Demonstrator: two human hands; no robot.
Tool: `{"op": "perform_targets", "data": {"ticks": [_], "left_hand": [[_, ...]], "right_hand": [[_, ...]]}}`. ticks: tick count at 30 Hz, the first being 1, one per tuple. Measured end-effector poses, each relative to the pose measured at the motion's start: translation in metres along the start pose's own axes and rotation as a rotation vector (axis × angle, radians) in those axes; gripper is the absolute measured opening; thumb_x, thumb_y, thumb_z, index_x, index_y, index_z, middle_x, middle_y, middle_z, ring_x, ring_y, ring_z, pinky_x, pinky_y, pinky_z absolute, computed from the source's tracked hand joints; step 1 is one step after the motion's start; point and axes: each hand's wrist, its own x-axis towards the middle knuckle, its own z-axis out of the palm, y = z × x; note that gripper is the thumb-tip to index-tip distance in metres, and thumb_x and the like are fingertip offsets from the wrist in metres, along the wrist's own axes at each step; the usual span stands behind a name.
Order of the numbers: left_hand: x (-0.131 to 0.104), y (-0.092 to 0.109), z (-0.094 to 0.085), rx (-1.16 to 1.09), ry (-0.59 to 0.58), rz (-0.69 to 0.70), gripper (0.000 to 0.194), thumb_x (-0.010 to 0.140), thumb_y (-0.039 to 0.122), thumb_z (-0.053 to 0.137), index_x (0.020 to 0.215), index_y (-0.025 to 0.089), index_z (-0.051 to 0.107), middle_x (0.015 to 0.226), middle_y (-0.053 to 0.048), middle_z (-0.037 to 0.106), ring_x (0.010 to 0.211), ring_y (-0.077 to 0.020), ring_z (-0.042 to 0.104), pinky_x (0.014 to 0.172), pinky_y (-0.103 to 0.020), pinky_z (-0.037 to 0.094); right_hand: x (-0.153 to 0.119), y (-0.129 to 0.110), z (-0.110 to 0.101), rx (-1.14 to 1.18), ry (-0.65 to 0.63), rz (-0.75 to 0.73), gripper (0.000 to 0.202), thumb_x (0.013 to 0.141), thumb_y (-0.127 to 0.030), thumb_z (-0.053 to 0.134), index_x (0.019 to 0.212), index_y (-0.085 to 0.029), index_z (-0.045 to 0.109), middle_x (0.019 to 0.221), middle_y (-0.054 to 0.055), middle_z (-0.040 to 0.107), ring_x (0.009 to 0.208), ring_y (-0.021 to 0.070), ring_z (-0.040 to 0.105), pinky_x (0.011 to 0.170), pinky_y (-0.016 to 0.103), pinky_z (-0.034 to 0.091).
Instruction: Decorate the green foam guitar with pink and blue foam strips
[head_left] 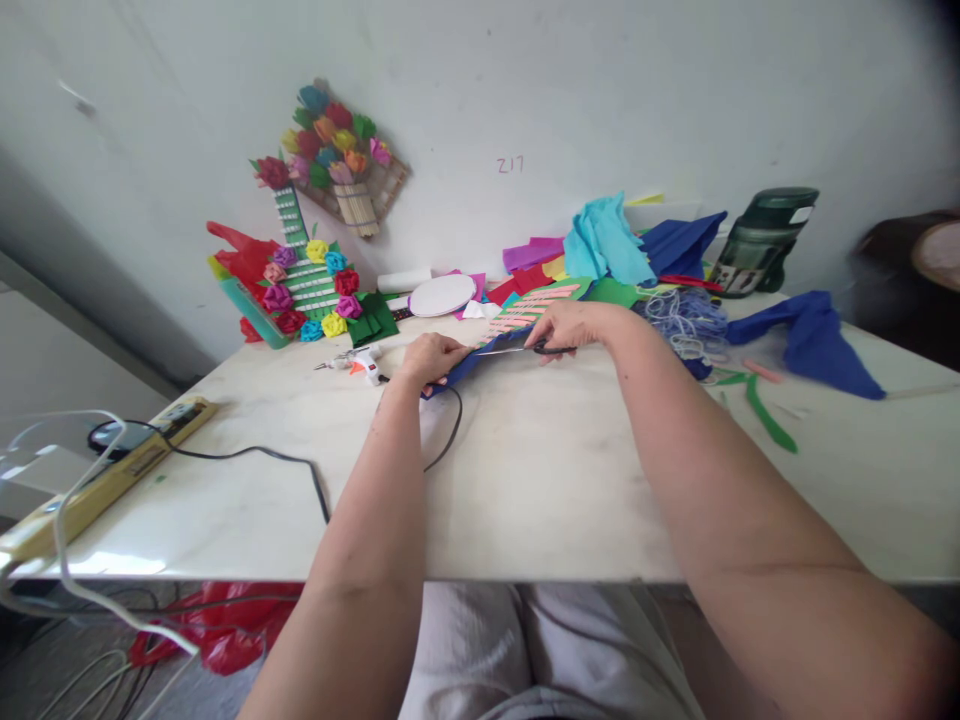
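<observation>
My left hand [433,358] pinches the left end of blue crepe paper [466,372], which runs along the near edge of a green panel [574,289] with pink strips laid across it. Scissors [553,350] with dark handles are in my right hand [568,326], fingers wrapped round the grips. Their blades point left along the blue paper, towards my left hand. Whether the blades touch the paper is hard to make out. A white glue gun [368,366] lies just left of my left hand, its black cord passing under my arm.
Behind stand a green flower-trimmed guitar shape [313,285], a white oval [442,295] and crumpled coloured paper [607,243]. Blue-grey yarn [686,325], blue paper [817,340] and a dark green bottle [765,243] are on the right. A yellow power strip [112,485] lies left.
</observation>
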Motion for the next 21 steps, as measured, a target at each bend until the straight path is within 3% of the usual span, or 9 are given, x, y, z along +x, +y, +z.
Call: {"op": "perform_targets", "data": {"ticks": [21], "left_hand": [[0.0, 0.003, 0.0, 0.019, -0.012, 0.004, 0.046, 0.076, 0.056, 0.049, 0.107, 0.027, 0.067, 0.071, -0.001, 0.066, 0.044, -0.011, 0.055, 0.038, -0.018, 0.039]], "right_hand": [[0.004, -0.012, 0.008, -0.185, 0.089, 0.059, 0.04, 0.065, -0.02, 0.064, 0.104, -0.026, 0.07, 0.078, 0.001, 0.072, 0.061, 0.0132, 0.06, 0.057, 0.022, 0.045]]}}
